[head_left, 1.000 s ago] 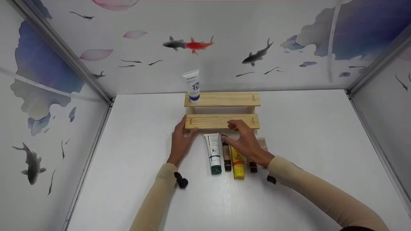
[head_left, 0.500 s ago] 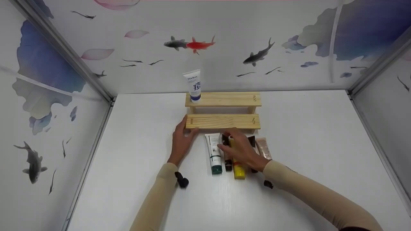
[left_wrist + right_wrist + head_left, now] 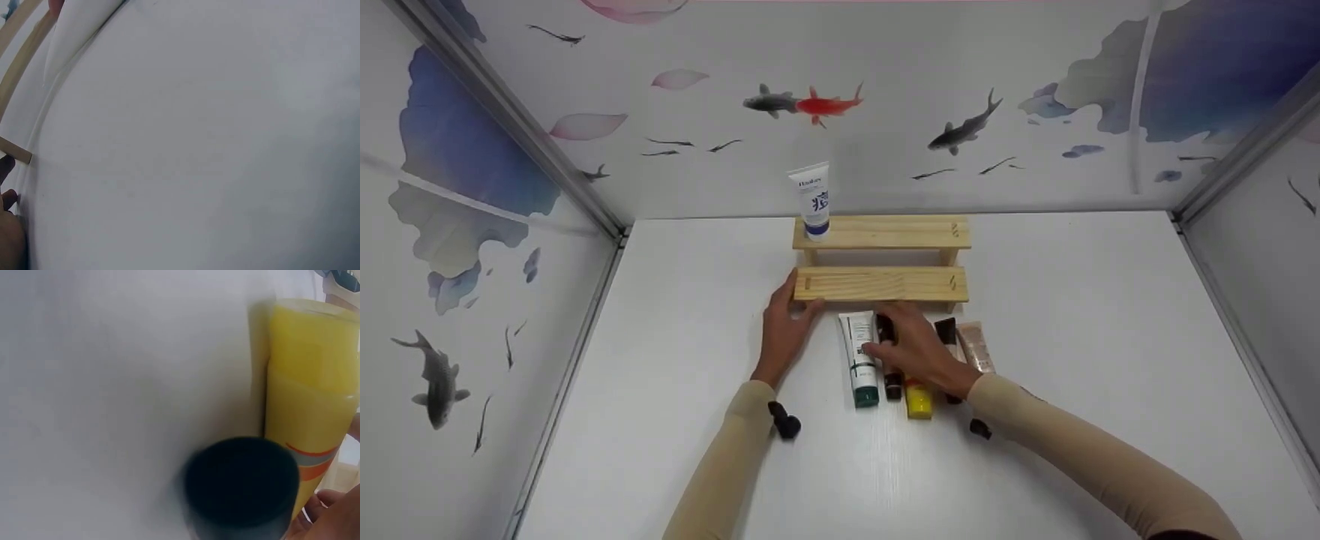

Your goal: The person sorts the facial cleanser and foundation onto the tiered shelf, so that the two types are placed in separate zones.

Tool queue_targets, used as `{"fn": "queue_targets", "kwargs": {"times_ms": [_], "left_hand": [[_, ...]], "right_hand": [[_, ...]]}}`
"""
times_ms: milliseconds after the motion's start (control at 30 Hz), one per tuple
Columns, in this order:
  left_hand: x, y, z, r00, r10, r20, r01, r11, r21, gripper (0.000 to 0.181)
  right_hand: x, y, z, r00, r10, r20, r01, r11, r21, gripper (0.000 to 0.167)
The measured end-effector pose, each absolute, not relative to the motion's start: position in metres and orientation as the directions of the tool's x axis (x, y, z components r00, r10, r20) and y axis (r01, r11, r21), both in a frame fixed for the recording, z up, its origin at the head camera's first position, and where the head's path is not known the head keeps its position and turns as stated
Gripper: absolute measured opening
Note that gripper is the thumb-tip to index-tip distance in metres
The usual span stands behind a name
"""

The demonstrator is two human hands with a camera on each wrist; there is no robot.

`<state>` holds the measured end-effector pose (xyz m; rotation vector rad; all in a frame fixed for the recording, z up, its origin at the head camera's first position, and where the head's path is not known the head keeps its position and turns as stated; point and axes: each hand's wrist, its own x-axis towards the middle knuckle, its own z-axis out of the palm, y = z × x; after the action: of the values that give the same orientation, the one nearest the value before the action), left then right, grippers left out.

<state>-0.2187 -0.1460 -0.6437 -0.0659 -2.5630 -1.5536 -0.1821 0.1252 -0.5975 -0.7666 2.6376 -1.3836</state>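
Note:
My left hand [image 3: 786, 330] grips the left end of a two-tier wooden rack [image 3: 877, 285], thumb at the front and fingers at the side. Over the row of lying tubes, my right hand [image 3: 919, 349] reaches with thumb and fingers apart. Its thumb lies over the right edge of a white tube with a green cap [image 3: 859, 367]; whether it touches is unclear. Between thumb and fingers shows a dark-capped brown tube [image 3: 892, 379]. A yellow tube [image 3: 312, 377] lies partly hidden under that hand. On the upper shelf stands a white tube with a blue band [image 3: 814, 202].
Right of the hand lie a dark-ended tube [image 3: 947, 334] and a pinkish tube [image 3: 975, 346]. The white table [image 3: 1072, 315] is bounded by printed panels at the back and both sides.
My right hand has come down from in front of the lower shelf and shifted left over the tubes, uncovering the pinkish and dark-ended ones. The left hand keeps its hold on the rack.

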Motion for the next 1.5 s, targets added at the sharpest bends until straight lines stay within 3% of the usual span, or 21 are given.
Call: {"fn": "queue_targets", "kwargs": {"times_ms": [367,967,1333,1400,1500], "left_hand": [[-0.218,-0.146,-0.643,-0.988,-0.031,0.149,0.119,0.451,0.885,0.086],[-0.219,-0.147,-0.643,-0.989,-0.036,0.14,0.11,0.448,0.887,0.084],[-0.219,-0.147,-0.644,-0.987,-0.037,0.154,0.122,0.44,0.889,0.084],[-0.219,-0.147,-0.644,-0.987,-0.039,0.159,0.125,0.444,0.887,0.084],[-0.219,-0.147,-0.645,-0.985,-0.04,0.17,0.134,0.455,0.881,0.084]], "right_hand": [[-0.188,0.118,-0.598,-0.882,-0.467,0.066,-0.349,0.552,-0.757,0.091],[-0.186,0.094,-0.592,-0.879,-0.474,0.043,-0.37,0.624,-0.689,0.085],[-0.182,0.081,-0.59,-0.877,-0.472,0.09,-0.398,0.611,-0.684,0.093],[-0.181,0.08,-0.59,-0.873,-0.474,0.111,-0.417,0.61,-0.674,0.087],[-0.181,0.079,-0.59,-0.859,-0.491,0.148,-0.462,0.617,-0.637,0.065]]}}
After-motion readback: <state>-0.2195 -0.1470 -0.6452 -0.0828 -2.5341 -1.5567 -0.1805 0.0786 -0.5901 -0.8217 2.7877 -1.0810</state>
